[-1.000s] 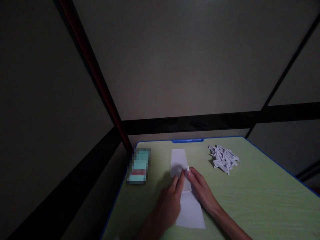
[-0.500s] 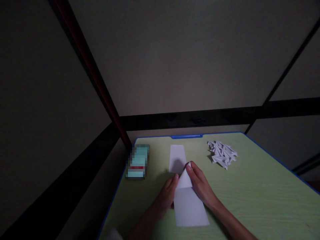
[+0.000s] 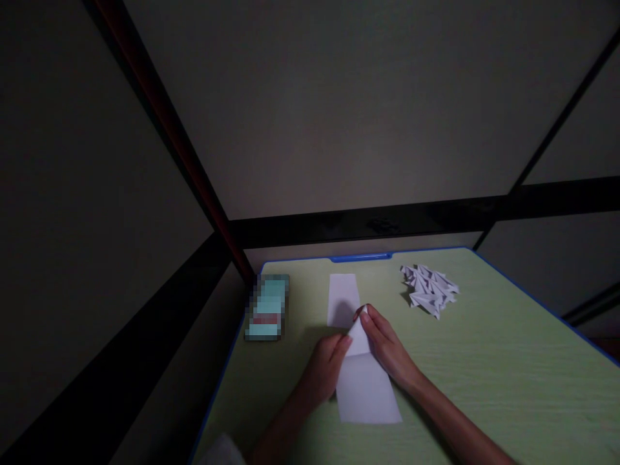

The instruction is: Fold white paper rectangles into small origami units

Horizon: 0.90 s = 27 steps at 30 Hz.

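Note:
Between my hands is a white sheet of paper, creased across, its far end folded into a narrow point. My left hand is closed on the paper's left edge, thumb on top near the fold. With thumb and fingers, my right hand pinches the pointed tip from the right. The paper's lower part hangs flat toward me; fingers beneath it are hidden. Just beyond my hands another white sheet lies flat on the table, partly in shadow.
A phone with a blurred, lit screen lies on the left of the green table. Several folded paper pieces are heaped at the back right. A blue handle sits at the far edge, close to the panelled wall.
My left hand has shifted slightly along the paper's edge, its thumb now nearer the fold. The whole view has tilted a little, so the table appears higher.

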Motion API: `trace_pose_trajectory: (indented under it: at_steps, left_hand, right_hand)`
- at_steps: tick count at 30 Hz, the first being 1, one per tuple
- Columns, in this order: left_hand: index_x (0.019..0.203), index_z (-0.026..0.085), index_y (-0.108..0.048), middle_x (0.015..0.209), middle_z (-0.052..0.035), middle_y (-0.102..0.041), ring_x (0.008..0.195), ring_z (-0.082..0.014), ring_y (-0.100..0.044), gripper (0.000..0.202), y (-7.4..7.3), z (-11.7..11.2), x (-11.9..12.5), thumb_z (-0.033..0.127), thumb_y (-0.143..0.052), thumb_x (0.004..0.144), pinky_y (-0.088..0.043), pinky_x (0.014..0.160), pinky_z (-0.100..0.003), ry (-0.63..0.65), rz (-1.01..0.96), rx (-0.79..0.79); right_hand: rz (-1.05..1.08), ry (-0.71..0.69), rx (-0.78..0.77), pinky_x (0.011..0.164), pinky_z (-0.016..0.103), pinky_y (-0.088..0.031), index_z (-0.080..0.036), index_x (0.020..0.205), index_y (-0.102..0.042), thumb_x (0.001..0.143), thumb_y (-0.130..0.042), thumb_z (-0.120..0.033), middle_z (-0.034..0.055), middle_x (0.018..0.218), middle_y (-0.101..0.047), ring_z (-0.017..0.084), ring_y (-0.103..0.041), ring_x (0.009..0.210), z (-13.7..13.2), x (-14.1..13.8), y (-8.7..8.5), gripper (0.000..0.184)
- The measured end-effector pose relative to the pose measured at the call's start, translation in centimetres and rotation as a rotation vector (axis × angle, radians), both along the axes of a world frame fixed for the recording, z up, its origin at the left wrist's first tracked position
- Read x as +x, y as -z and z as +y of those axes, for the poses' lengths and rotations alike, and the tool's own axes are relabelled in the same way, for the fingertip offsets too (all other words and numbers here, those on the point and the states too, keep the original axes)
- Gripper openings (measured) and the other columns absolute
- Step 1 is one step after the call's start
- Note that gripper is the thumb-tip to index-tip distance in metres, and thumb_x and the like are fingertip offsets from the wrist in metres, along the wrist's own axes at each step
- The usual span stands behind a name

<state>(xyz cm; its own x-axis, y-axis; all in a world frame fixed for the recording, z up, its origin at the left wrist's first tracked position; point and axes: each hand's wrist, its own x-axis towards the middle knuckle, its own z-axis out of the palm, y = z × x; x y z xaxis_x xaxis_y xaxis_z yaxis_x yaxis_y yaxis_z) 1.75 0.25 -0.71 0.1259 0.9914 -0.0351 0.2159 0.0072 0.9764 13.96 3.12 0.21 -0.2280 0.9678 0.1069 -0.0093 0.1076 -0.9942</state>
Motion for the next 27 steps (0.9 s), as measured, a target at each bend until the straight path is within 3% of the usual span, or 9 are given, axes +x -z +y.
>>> trace_pose_trajectory:
  at_steps: [10, 17, 27]
  left_hand:
    - [0.057, 0.014, -0.047, 0.055, -0.0002, -0.046, 0.057, -0.0126, -0.042, 0.029, -0.40, -0.01, 0.07, 0.031, -0.034, 0.076, -0.032, 0.057, -0.024, 0.001, 0.105, 0.021]
    - [0.057, 0.015, -0.044, 0.055, 0.0007, -0.044, 0.057, -0.0122, -0.040, 0.028, -0.33, -0.23, -0.01, 0.033, -0.035, 0.076, -0.030, 0.055, -0.023, -0.005, 0.111, 0.032]
    - [0.052, 0.017, -0.034, 0.050, 0.0043, -0.031, 0.049, -0.0087, -0.030, 0.029, -0.02, 0.02, -0.11, 0.035, -0.034, 0.075, -0.022, 0.046, -0.022, 0.100, 0.111, -0.011]
  right_hand:
    - [0.033, -0.016, -0.024, 0.047, 0.020, -0.030, -0.018, 0.066, -0.040, 0.076, -0.042, -0.044, -0.0049, 0.059, -0.036, 0.009, -0.035, 0.053, 0.07, -0.09, -0.02, 0.027]
    - [0.056, -0.067, -0.066, 0.042, 0.019, -0.028, -0.017, 0.060, -0.043, 0.059, -0.064, -0.039, -0.0067, 0.050, -0.039, 0.007, -0.036, 0.046, 0.28, 0.05, -0.14, 0.030]
    - [0.162, 0.003, -0.252, 0.036, 0.019, -0.017, -0.016, 0.044, -0.040, 0.060, -0.056, -0.053, -0.0063, 0.038, -0.035, 0.004, -0.026, 0.035, 0.80, 0.69, 0.30, 0.044]
